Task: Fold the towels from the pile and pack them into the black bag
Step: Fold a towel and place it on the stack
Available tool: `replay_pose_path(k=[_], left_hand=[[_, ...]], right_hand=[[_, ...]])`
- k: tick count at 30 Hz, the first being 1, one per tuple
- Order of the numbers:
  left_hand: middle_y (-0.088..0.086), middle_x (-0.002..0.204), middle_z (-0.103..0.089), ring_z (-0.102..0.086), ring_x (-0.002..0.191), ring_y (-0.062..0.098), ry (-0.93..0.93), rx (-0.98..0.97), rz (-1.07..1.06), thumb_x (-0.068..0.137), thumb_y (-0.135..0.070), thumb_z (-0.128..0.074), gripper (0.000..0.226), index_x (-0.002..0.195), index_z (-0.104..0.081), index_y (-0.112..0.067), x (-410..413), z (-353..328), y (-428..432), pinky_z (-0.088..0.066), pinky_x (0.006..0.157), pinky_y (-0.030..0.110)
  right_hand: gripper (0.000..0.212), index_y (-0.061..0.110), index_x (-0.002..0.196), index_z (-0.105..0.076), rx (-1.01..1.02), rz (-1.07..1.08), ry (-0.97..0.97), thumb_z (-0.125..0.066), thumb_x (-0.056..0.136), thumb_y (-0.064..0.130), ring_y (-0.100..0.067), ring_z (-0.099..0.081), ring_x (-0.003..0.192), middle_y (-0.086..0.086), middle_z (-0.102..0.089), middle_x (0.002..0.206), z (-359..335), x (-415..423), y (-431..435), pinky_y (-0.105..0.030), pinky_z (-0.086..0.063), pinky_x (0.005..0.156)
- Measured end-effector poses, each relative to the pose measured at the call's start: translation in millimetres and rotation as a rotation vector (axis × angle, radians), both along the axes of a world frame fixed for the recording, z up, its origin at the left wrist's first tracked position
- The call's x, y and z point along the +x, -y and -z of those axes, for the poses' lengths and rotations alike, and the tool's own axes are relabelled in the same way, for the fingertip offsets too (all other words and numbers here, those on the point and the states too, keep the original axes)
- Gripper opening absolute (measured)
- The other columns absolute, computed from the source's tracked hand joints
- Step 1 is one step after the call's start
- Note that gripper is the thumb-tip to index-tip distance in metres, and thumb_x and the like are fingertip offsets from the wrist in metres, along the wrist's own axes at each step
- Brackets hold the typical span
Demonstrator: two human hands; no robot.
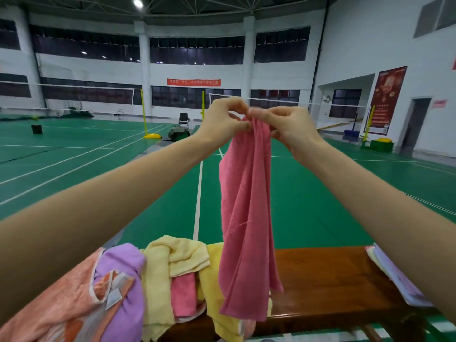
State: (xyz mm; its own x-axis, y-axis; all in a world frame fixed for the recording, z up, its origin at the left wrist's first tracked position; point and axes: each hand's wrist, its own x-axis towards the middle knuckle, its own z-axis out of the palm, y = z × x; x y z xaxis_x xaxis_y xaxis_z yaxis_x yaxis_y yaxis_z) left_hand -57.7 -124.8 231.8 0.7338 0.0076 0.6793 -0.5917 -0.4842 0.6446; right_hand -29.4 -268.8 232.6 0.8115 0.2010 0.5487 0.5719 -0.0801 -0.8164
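Pinching the pink towel (246,206) aloft, both hands (256,122) above the towel pile (172,267).

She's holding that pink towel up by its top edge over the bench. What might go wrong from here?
Both hands, left hand and right hand, pinch the pink towel at one bunched spot, so it may slip or fold crookedly. Its hanging end brushes the towel pile and might drag a piece off the bench. No black bag is in view.
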Motion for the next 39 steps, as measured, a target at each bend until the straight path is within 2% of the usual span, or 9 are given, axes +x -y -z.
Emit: replay_pose_path(k=[3, 6, 11, 18, 21, 24, 34, 37, 39], left_hand=[[-0.002, 0.081, -0.058, -0.055, 0.07, 0.008, -0.055, -0.047, -0.01, 0.079, -0.01, -0.071, 0.026, 0.086, -0.047, -0.017, 8, 11, 0, -0.045, 0.065, 0.021], [0.001, 0.072, -0.062, -0.057, 0.065, 0.01, -0.069, -0.097, 0.014, 0.083, -0.011, -0.068, 0.023, 0.085, -0.046, -0.017, 16, 20, 2, -0.046, 0.063, 0.023], [-0.006, 0.066, -0.053, -0.047, 0.062, 0.002, -0.004, 0.071, -0.061, 0.085, -0.019, -0.066, 0.021, 0.069, -0.053, -0.022, 25, 18, 8, -0.038, 0.056, 0.012], [-0.005, 0.062, -0.061, -0.057, 0.055, 0.006, -0.215, 0.342, 0.024, 0.075, -0.027, -0.076, 0.02, 0.066, -0.063, -0.015, 19, 19, 5, -0.046, 0.056, 0.017], [0.0, 0.073, -0.063, -0.061, 0.067, 0.014, -0.273, 0.327, 0.01, 0.073, -0.013, -0.077, 0.021, 0.089, -0.068, -0.001, 25, 26, -9, -0.054, 0.064, 0.023], [0.001, 0.079, -0.065, -0.063, 0.064, 0.004, -0.224, 0.159, 0.095, 0.083, -0.005, -0.066, 0.02, 0.103, -0.066, -0.002, 31, 26, -17, -0.056, 0.061, 0.017], [0.005, 0.093, -0.054, -0.048, 0.091, 0.014, -0.215, 0.15, -0.078, 0.096, -0.014, -0.05, 0.017, 0.105, -0.06, -0.005, 94, 2, 55, -0.039, 0.07, 0.021], [0.002, 0.082, -0.054, -0.05, 0.088, 0.015, -0.268, 0.141, -0.088, 0.094, -0.013, -0.052, 0.018, 0.103, -0.061, -0.001, 124, 10, 77, -0.038, 0.075, 0.022], [0.006, 0.083, -0.055, -0.055, 0.07, 0.014, -0.307, 0.145, -0.108, 0.094, -0.012, -0.051, 0.018, 0.105, -0.061, -0.001, 143, 15, 87, -0.042, 0.058, 0.019]], right_hand=[[0.007, 0.015, 0.078, -0.07, -0.011, 0.02, 0.013, -0.072, 0.076, 0.008, -0.012, -0.057, 0.071, -0.004, -0.068, 0.079, -3, 2, 5, -0.025, -0.043, 0.068], [0.003, 0.014, 0.083, -0.07, -0.123, 0.037, 0.038, -0.07, 0.08, 0.013, -0.008, -0.055, 0.071, -0.003, -0.067, 0.081, -3, -4, 6, -0.022, -0.04, 0.063], [0.023, 0.002, 0.096, -0.069, -0.189, 0.03, 0.116, -0.075, 0.074, 0.005, -0.009, -0.059, 0.073, -0.01, -0.068, 0.085, -1, -6, 9, -0.021, -0.05, 0.068], [0.023, 0.018, 0.074, -0.062, -0.105, 0.146, 0.054, -0.059, 0.084, -0.003, 0.013, -0.049, 0.048, 0.012, -0.058, 0.064, -9, 2, 37, -0.001, -0.034, 0.047], [0.013, 0.012, 0.089, -0.065, -0.078, 0.222, 0.02, -0.059, 0.086, 0.001, 0.005, -0.047, 0.054, 0.008, -0.055, 0.07, -18, 9, 61, -0.008, -0.034, 0.052], [0.017, 0.016, 0.079, -0.062, -0.03, 0.28, -0.068, -0.059, 0.087, 0.002, -0.001, -0.038, 0.042, 0.002, -0.051, 0.066, -15, 20, 86, -0.014, -0.029, 0.042], [0.014, -0.002, 0.106, -0.052, 0.126, 0.306, -0.325, -0.049, 0.093, -0.004, -0.015, -0.063, 0.039, -0.016, -0.056, 0.099, -9, 64, 143, -0.015, -0.049, 0.04], [0.01, 0.004, 0.091, -0.052, 0.167, 0.337, -0.399, -0.047, 0.093, -0.005, -0.013, -0.06, 0.036, -0.013, -0.053, 0.102, 7, 91, 160, -0.017, -0.052, 0.042], [0.015, 0.005, 0.086, -0.052, 0.223, 0.331, -0.424, -0.046, 0.093, -0.007, -0.012, -0.059, 0.035, -0.011, -0.053, 0.092, 19, 109, 170, -0.019, -0.053, 0.044]])
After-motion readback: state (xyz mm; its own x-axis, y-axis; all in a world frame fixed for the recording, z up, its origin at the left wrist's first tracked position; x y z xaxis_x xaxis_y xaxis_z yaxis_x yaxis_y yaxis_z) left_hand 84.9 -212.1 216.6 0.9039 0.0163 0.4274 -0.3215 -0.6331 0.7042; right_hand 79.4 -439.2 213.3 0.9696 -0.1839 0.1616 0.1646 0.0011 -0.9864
